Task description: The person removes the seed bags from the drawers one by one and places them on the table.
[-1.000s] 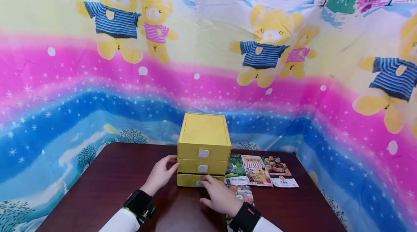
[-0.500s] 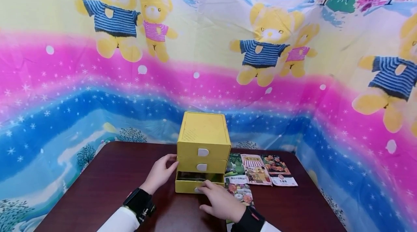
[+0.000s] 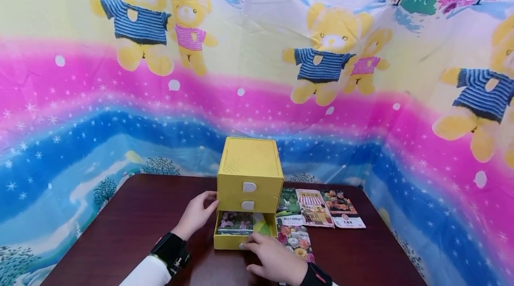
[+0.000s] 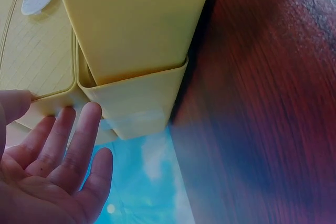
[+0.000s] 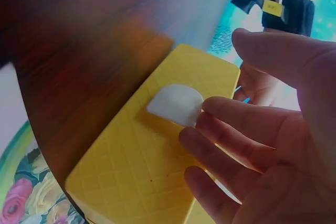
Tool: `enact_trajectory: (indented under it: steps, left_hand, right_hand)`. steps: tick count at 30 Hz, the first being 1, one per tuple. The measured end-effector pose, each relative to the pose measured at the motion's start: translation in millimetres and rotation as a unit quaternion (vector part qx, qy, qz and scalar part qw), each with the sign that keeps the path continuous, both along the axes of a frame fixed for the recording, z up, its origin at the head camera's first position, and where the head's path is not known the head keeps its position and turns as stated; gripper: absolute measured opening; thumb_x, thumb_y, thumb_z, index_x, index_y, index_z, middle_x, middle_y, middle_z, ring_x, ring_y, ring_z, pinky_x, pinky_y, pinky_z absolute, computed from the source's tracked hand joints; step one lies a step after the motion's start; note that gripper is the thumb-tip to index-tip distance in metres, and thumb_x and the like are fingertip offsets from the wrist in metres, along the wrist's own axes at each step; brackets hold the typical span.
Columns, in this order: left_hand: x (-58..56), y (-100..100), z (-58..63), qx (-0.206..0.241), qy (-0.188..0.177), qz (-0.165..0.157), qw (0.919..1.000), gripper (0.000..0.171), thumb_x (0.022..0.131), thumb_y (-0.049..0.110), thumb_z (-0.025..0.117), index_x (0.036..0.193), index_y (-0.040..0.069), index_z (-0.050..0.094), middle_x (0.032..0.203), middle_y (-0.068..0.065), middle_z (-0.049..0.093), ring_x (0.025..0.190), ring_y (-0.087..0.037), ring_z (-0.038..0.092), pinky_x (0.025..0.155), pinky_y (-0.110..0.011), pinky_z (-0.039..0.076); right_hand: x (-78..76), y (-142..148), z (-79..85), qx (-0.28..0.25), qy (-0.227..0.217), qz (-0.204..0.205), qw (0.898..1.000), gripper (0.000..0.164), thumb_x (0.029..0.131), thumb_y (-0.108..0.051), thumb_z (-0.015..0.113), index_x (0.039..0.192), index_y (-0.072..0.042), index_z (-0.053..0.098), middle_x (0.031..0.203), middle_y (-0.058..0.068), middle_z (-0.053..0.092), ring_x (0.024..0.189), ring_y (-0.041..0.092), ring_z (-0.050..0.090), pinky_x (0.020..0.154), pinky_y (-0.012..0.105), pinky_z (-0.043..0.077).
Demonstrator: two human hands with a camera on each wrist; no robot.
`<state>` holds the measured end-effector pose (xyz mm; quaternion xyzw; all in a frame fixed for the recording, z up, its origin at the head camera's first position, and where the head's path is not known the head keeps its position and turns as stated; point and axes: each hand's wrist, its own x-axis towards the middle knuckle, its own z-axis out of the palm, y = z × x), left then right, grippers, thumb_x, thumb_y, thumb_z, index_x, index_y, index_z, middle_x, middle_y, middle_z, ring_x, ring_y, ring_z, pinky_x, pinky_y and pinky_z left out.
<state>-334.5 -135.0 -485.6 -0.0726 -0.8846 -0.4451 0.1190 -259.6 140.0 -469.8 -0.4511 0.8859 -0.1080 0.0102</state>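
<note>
Creased, bear-printed cloth (image 3: 249, 114) hangs behind the glossy, wood-grained counter (image 3: 160, 205). On it stands a boxy yellow drawer unit (image 3: 250, 156), its lattice-embossed bottom drawer (image 3: 229, 244) slid out, baring a flat flower-printed piece (image 3: 236, 222). Of the two hands, the right hand (image 3: 275, 257) crooks its fingertips against the rounded white tab (image 5: 176, 103), thumb apart; the left hand (image 3: 196, 214) rests spread fingers on the unit's smooth side. Flat, colourful printed packets (image 3: 315, 208) lie just beside.

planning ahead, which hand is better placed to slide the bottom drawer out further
Probably the right hand: it is at the white tab on the bottom drawer, while the left hand is against the yellow cabinet.
</note>
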Motion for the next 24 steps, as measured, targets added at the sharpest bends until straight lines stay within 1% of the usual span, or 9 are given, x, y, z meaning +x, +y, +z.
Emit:
enact_trajectory:
  steps: [6,11,17,21,24]
  left_hand:
    - [-0.1,0,0.4,-0.003,0.002,0.001,1.0000,0.034,0.100,0.019,0.066,0.131,0.007,0.065,0.113,-0.007,0.070,0.108,-0.026,0.066,0.086,-0.044,0.052]
    - [0.0,0,0.1,0.000,-0.004,-0.002,1.0000,0.034,0.100,0.019,0.066,0.132,0.007,0.065,0.113,-0.006,0.070,0.107,-0.025,0.066,0.084,-0.041,0.052]
    - [1.9,0,1.5,0.000,-0.005,-0.004,1.0000,0.033,0.101,0.018,0.066,0.132,0.007,0.064,0.113,-0.006,0.070,0.107,-0.025,0.066,0.083,-0.040,0.051]
    - [2.8,0,2.8,0.000,-0.006,-0.003,1.0000,0.033,0.101,0.018,0.066,0.132,0.007,0.064,0.113,-0.006,0.070,0.105,-0.024,0.066,0.081,-0.038,0.051]
    - [3.0,0,3.6,-0.001,-0.002,-0.005,1.0000,0.033,0.101,0.018,0.065,0.132,0.007,0.065,0.112,-0.006,0.070,0.106,-0.025,0.066,0.084,-0.041,0.052]
  right_hand:
    - [5.6,2,0.1,0.016,-0.011,0.002,1.000,0.039,0.098,-0.040,0.069,0.129,-0.017,0.070,0.119,-0.008,0.061,0.105,0.003,0.058,0.083,0.022,0.052]
    - [10.2,4,3.4,0.015,-0.032,0.019,0.999,0.037,0.098,-0.038,0.068,0.129,-0.017,0.070,0.117,-0.007,0.061,0.102,0.000,0.058,0.081,0.019,0.051]
    - [18.7,3,6.6,0.021,-0.060,0.017,0.998,0.033,0.099,-0.035,0.069,0.127,-0.017,0.072,0.116,-0.009,0.062,0.102,-0.001,0.060,0.081,0.017,0.052]
    - [24.1,3,8.9,0.023,-0.068,0.030,0.997,0.030,0.100,-0.032,0.066,0.124,-0.016,0.074,0.116,-0.009,0.064,0.101,-0.002,0.061,0.080,0.014,0.051]
    - [27.8,3,12.4,0.032,-0.066,0.044,0.996,0.028,0.102,-0.030,0.065,0.123,-0.014,0.074,0.114,-0.008,0.066,0.100,-0.003,0.062,0.079,0.013,0.051]
